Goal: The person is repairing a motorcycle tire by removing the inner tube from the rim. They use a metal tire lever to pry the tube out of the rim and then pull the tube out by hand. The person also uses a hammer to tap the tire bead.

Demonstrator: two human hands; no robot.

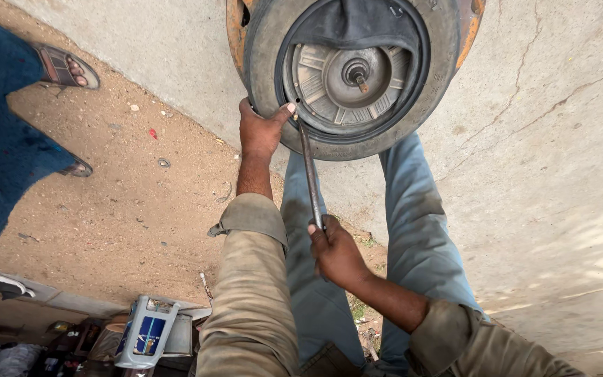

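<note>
Now the left hand wraps its grip around the edge of the black tyre, which stands between the person's knees. Just below, the right hand has its grip squeezed tight on a long metal bar, whose tip pokes under the tyre's rim.

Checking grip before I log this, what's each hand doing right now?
Left hand: closed around the edge of the tyre, thumb on the rim.
Right hand: shut on a metal lever, its tip at the tyre's bead.
</note>
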